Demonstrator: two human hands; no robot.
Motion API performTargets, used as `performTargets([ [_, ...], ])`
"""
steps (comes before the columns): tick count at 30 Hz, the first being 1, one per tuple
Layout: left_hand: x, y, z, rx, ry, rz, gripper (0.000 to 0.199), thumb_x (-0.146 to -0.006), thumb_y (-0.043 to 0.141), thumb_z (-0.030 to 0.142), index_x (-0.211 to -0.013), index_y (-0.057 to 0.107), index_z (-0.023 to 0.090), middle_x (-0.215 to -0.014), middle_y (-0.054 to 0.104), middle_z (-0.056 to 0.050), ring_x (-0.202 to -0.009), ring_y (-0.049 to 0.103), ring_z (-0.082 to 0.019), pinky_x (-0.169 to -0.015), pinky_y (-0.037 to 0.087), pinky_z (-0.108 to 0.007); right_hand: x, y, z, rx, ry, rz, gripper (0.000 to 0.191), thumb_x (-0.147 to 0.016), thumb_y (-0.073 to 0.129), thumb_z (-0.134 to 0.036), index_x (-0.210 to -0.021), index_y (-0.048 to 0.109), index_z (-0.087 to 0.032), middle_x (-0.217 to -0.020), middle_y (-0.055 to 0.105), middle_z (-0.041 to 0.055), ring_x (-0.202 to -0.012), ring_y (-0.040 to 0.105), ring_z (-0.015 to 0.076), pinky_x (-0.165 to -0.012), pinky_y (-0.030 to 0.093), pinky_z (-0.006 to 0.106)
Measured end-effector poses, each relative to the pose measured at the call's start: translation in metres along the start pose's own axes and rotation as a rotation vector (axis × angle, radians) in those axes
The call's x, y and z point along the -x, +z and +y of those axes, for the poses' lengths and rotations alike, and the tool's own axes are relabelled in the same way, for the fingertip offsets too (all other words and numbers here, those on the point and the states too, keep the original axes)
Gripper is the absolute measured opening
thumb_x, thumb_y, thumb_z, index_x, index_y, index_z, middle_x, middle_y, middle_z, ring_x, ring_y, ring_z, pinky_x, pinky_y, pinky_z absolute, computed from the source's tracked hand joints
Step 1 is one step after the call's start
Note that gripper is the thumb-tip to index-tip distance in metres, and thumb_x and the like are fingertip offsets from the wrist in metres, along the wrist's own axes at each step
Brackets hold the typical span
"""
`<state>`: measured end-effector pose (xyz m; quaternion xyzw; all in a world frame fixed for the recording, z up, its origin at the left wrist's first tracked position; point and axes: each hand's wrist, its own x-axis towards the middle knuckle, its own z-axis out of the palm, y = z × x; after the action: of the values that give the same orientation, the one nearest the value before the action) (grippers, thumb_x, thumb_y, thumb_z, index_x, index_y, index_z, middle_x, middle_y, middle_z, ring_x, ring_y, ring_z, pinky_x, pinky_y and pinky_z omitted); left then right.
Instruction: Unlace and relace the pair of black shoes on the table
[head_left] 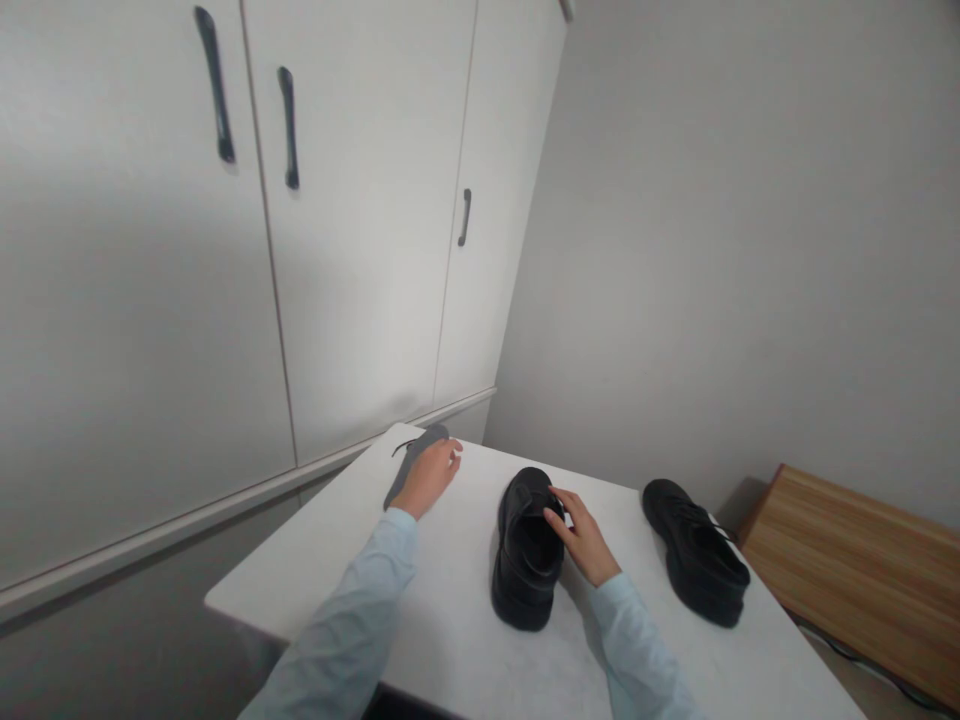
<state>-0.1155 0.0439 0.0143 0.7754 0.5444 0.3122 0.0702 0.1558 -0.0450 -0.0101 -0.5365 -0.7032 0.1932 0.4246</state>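
Observation:
On the white table [450, 570] a black shoe [521, 590] stands upright in the middle, its heel toward me. My right hand [584, 535] touches the right side of its opening, thumb and fingers apart. Over a grey shoe-shaped item [406, 468] with a dark lace, at the table's far left corner, is my left hand [430, 476]. Its fingers are bent and partly hidden, so its grip cannot be made out. A second black shoe [701, 560] with laces rests at the right, untouched.
White cupboard doors [375, 240] with dark handles rise behind the table on the left. A grey wall [712, 250] is at the back right. A wooden surface [862, 560] stands beyond the table's right edge, with a dark cable below it. Something dark shows at the near table edge.

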Motion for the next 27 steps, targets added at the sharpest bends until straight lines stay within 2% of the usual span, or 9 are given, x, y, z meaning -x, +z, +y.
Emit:
performTargets([
  [3,0.012,-0.004,0.032,0.080,0.144,-0.071,0.020,-0.087,0.046,0.020,-0.100,0.061,0.017,-0.095,0.063,-0.007,-0.094,0.058,-0.018,-0.087,0.042,-0.028,0.000,0.000,0.001,0.005,-0.002,0.005,0.041,-0.083,0.051,-0.041,-0.119,0.055,-0.021,-0.119,0.054,0.0100,-0.109,0.052,0.0241,-0.067,0.055,0.029],
  [5,0.028,-0.011,0.059,0.107,0.250,-0.071,0.020,-0.088,0.046,0.025,-0.099,0.061,0.018,-0.099,0.062,-0.006,-0.098,0.056,-0.019,-0.089,0.041,-0.029,-0.001,0.000,0.002,0.001,-0.007,0.005,0.041,-0.083,0.051,-0.041,-0.119,0.055,-0.022,-0.119,0.054,0.0099,-0.109,0.052,0.0239,-0.068,0.055,0.029],
  [9,0.068,-0.026,0.110,0.098,0.396,-0.100,0.025,-0.087,0.049,0.037,-0.104,0.059,0.021,-0.099,0.061,-0.005,-0.096,0.055,-0.020,-0.085,0.043,-0.033,-0.002,0.000,0.005,0.021,-0.040,0.005,0.041,-0.084,0.051,-0.040,-0.120,0.054,-0.020,-0.118,0.055,0.0103,-0.111,0.051,0.0229,-0.083,0.051,0.033],
  [11,0.089,-0.024,0.129,0.038,0.432,-0.137,0.033,-0.083,0.055,0.041,-0.108,0.057,0.021,-0.101,0.061,-0.008,-0.097,0.055,-0.024,-0.085,0.043,-0.038,-0.003,0.000,0.006,0.033,-0.056,0.015,0.041,-0.084,0.051,-0.038,-0.119,0.055,-0.019,-0.117,0.056,0.0103,-0.112,0.051,0.0223,-0.094,0.046,0.036],
  [13,0.105,-0.011,0.142,-0.025,0.406,-0.162,0.039,-0.077,0.063,0.041,-0.109,0.057,0.019,-0.104,0.061,-0.012,-0.099,0.054,-0.028,-0.087,0.042,-0.044,-0.003,0.000,0.006,0.035,-0.061,0.017,0.040,-0.084,0.050,-0.038,-0.119,0.055,-0.019,-0.117,0.057,0.0099,-0.111,0.052,0.0218,-0.098,0.043,0.038],
  [16,0.119,0.015,0.152,-0.108,0.357,-0.205,0.039,-0.079,0.062,0.028,-0.115,0.054,0.018,-0.108,0.060,-0.016,-0.104,0.052,-0.032,-0.086,0.042,-0.049,-0.002,-0.002,0.004,0.028,-0.070,0.015,0.040,-0.085,0.048,-0.040,-0.119,0.056,-0.020,-0.117,0.058,0.0095,-0.110,0.054,0.0210,-0.098,0.042,0.038],
  [19,0.125,0.032,0.156,-0.143,0.262,-0.207,0.035,-0.085,0.045,0.011,-0.119,0.051,0.016,-0.112,0.058,-0.020,-0.109,0.049,-0.033,-0.087,0.040,-0.052,-0.003,-0.006,0.006,0.021,-0.069,0.043,0.040,-0.089,0.039,-0.042,-0.117,0.058,-0.020,-0.118,0.060,0.0093,-0.110,0.055,0.0210,-0.098,0.042,0.038],
  [23,0.123,0.033,0.155,-0.067,0.235,-0.245,0.030,-0.085,0.042,0.008,-0.112,0.053,0.015,-0.108,0.060,-0.018,-0.108,0.048,-0.032,-0.087,0.040,-0.051,-0.005,-0.013,0.020,0.109,0.054,0.109,0.039,-0.088,0.036,-0.042,-0.104,0.064,-0.020,-0.102,0.068,0.0090,-0.089,0.064,0.0226,-0.082,0.051,0.038],
  [27,0.116,0.032,0.146,-0.004,0.207,-0.305,0.018,-0.084,0.049,0.014,-0.100,0.058,0.018,-0.098,0.063,-0.010,-0.097,0.053,-0.025,-0.082,0.044,-0.039,-0.006,-0.015,0.037,0.322,0.098,0.080,0.021,-0.079,0.048,-0.029,-0.082,0.067,-0.021,-0.081,0.070,0.0060,-0.066,0.064,0.0201,-0.071,0.051,0.034],
])
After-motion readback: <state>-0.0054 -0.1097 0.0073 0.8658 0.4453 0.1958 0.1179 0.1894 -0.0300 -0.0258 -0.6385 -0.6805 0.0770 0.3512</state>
